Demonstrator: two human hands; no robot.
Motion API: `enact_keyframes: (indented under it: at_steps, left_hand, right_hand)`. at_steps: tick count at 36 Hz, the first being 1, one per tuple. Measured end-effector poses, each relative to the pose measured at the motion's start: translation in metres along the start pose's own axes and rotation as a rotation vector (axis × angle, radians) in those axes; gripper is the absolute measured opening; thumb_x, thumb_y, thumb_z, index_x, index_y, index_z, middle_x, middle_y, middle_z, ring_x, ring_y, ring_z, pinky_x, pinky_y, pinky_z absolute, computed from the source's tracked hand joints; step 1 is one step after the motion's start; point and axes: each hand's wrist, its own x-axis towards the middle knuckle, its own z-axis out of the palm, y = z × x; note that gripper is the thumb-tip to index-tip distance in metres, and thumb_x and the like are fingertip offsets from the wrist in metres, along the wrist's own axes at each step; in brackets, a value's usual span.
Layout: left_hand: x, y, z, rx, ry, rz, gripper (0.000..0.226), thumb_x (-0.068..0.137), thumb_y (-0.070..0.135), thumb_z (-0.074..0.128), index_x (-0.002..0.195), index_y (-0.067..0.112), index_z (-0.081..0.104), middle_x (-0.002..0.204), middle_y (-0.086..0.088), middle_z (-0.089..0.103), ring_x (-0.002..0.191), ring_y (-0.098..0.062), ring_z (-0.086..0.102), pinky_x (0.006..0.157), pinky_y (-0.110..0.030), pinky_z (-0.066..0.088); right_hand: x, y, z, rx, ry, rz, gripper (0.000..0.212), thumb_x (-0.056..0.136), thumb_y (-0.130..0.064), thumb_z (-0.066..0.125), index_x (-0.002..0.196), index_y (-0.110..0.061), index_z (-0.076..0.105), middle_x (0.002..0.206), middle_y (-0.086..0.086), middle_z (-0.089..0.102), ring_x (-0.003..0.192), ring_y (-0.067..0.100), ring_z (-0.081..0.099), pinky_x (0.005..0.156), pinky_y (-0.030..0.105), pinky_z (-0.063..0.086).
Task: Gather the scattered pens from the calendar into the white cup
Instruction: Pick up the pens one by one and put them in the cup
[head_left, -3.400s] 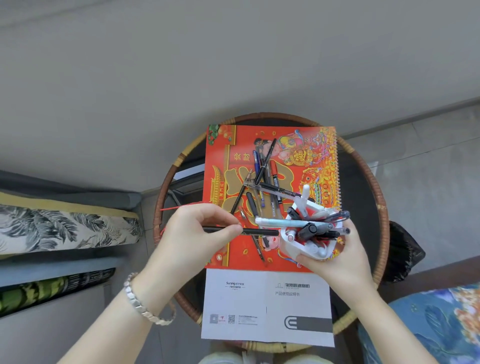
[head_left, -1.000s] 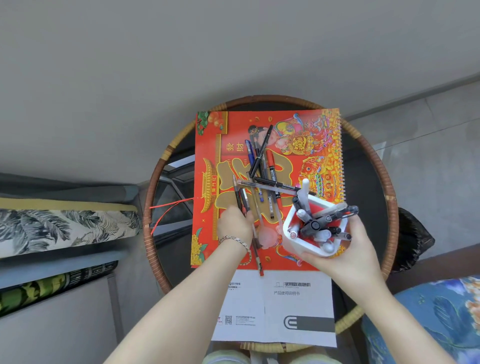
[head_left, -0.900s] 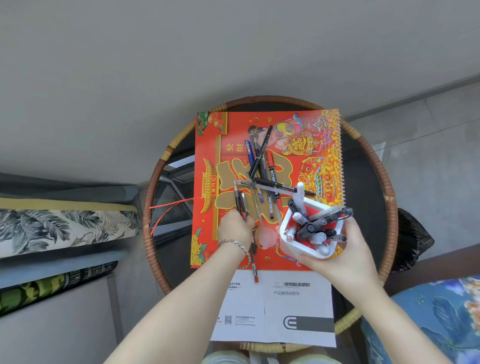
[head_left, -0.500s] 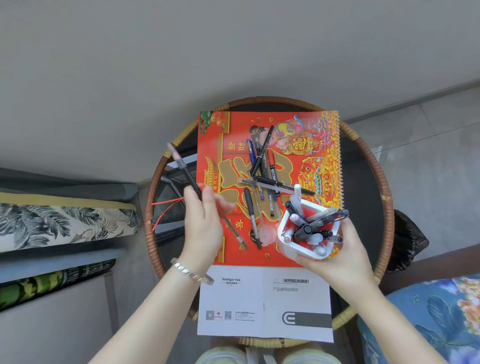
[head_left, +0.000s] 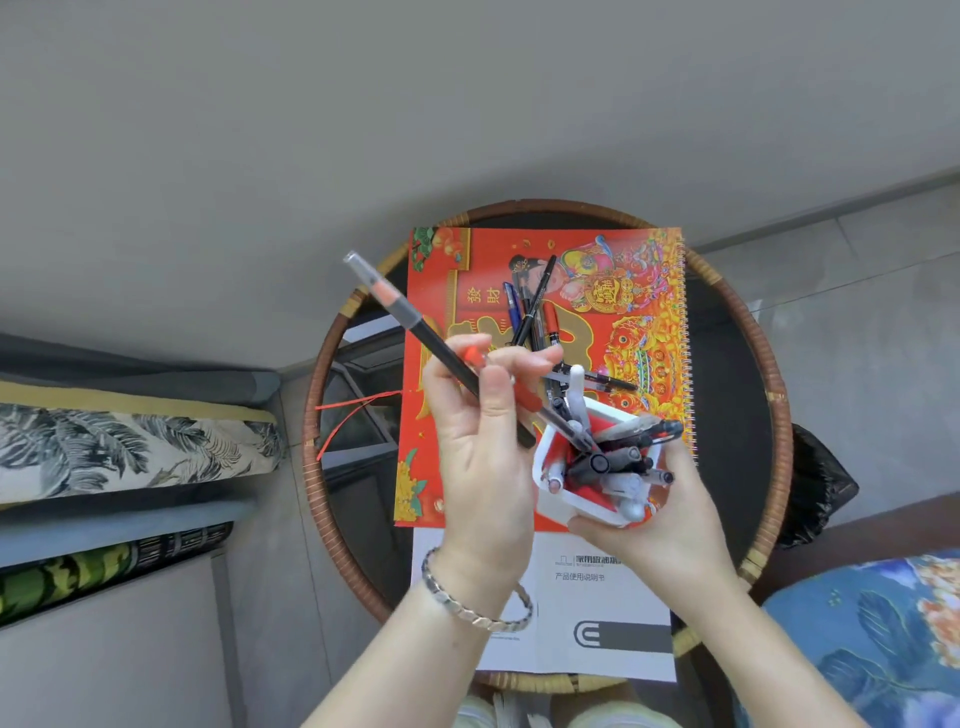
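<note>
A red and gold calendar (head_left: 644, 291) lies on a round rattan-rimmed table (head_left: 727, 364). Several pens (head_left: 535, 312) remain scattered on its upper middle. My right hand (head_left: 654, 519) holds a white cup (head_left: 582, 501) full of pens above the calendar's lower right. My left hand (head_left: 483, 431) grips two pens: a long black pen with a clear cap (head_left: 405, 312) slanting up to the left, and a red-accented pen (head_left: 524, 400) whose tip reaches the cup's rim. The calendar's lower middle is hidden by my hands.
A white leaflet (head_left: 587, 623) lies at the table's near edge. A leaf-print cushion (head_left: 130, 452) sits at the left, a blue floral cushion (head_left: 872, 639) at the lower right. A black bag (head_left: 815, 488) rests beyond the table's right rim.
My left hand picked pens off the calendar, lifted them left, then swung right; their lower tips now meet the cup. My right hand kept holding the cup.
</note>
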Motion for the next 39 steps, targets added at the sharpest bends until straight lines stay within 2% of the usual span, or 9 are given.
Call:
enact_keyframes:
  at_steps: [5,9,14,18,20,24,32,37,39]
  left_hand:
    - [-0.014,-0.017,-0.013,0.206,-0.124,-0.025,0.011,0.096,0.018,0.04,0.095,0.028,0.044,0.108,0.011,0.069,0.119,-0.012,0.056,0.1,-0.021,0.04]
    - [-0.026,-0.028,-0.028,0.353,-0.317,-0.152,0.023,0.094,0.017,0.042,0.102,0.034,0.055,0.12,0.032,0.057,0.127,0.001,0.045,0.105,-0.026,0.038]
    - [-0.029,-0.025,-0.036,0.52,-0.342,-0.168,0.034,0.092,0.018,0.044,0.125,0.023,0.054,0.141,0.013,0.048,0.135,-0.005,0.037,0.11,-0.029,0.034]
    - [-0.019,-0.009,-0.033,0.399,-0.048,-0.134,0.024,0.091,0.016,0.045,0.105,0.031,0.057,0.103,0.007,0.062,0.088,-0.004,0.059,0.08,-0.016,0.044]
    - [-0.013,-0.003,-0.034,0.204,0.072,-0.164,0.02,0.089,0.027,0.041,0.103,0.031,0.054,0.078,0.009,0.058,0.062,-0.006,0.047,0.064,-0.018,0.039]
    - [-0.007,0.01,-0.029,-0.064,0.117,-0.188,0.026,0.096,0.037,0.031,0.1,0.026,0.054,0.061,0.005,0.052,0.055,-0.008,0.044,0.057,-0.023,0.041]
    - [-0.016,0.004,-0.023,0.018,-0.025,-0.128,0.009,0.088,0.009,0.047,0.09,0.017,0.052,0.087,-0.001,0.074,0.095,-0.019,0.068,0.09,-0.035,0.054]
    - [-0.028,-0.013,-0.028,0.513,-0.229,-0.196,0.025,0.089,0.003,0.051,0.086,0.027,0.057,0.123,0.014,0.059,0.117,0.004,0.053,0.096,-0.022,0.045]
    - [-0.031,-0.012,-0.03,0.649,-0.242,-0.093,0.034,0.089,0.003,0.052,0.108,0.031,0.053,0.136,0.019,0.047,0.124,0.009,0.045,0.098,-0.015,0.041]
  right_hand:
    - [-0.002,-0.001,0.0,0.014,0.059,-0.029,0.066,0.051,-0.014,0.089,0.097,-0.045,0.051,0.095,-0.022,0.069,0.088,-0.004,0.065,0.07,0.018,0.052]
    - [-0.001,0.002,-0.002,0.001,0.087,-0.039,0.072,0.044,-0.034,0.083,0.107,-0.047,0.048,0.108,-0.007,0.066,0.101,0.014,0.065,0.082,0.04,0.055]
    - [-0.001,0.008,-0.001,-0.01,0.043,-0.044,0.073,0.045,-0.035,0.084,0.109,-0.043,0.049,0.112,-0.003,0.065,0.103,0.018,0.064,0.085,0.049,0.054]
    - [-0.002,0.006,0.0,0.083,-0.001,-0.048,0.071,0.046,-0.037,0.088,0.108,-0.038,0.053,0.112,0.0,0.066,0.104,0.016,0.065,0.089,0.044,0.053]
    - [-0.004,0.004,0.0,0.091,0.027,-0.046,0.064,0.043,-0.038,0.085,0.099,-0.047,0.054,0.102,-0.008,0.068,0.096,0.006,0.067,0.079,0.024,0.054]
    - [-0.005,-0.001,-0.003,0.069,0.061,-0.053,0.062,0.046,-0.029,0.088,0.092,-0.05,0.053,0.096,-0.022,0.068,0.091,-0.006,0.064,0.071,0.008,0.049]
    - [-0.006,-0.009,-0.004,0.064,0.064,-0.06,0.062,0.055,0.002,0.085,0.089,-0.036,0.05,0.083,-0.039,0.064,0.08,-0.016,0.061,0.065,0.0,0.045]
    - [-0.006,-0.004,0.0,0.026,0.068,-0.064,0.061,0.052,-0.013,0.089,0.09,-0.042,0.051,0.091,-0.019,0.068,0.087,-0.005,0.064,0.068,0.006,0.047]
    - [-0.006,-0.001,0.001,-0.007,0.061,-0.052,0.063,0.047,-0.03,0.087,0.095,-0.047,0.05,0.102,-0.01,0.066,0.095,0.005,0.064,0.077,0.023,0.053]
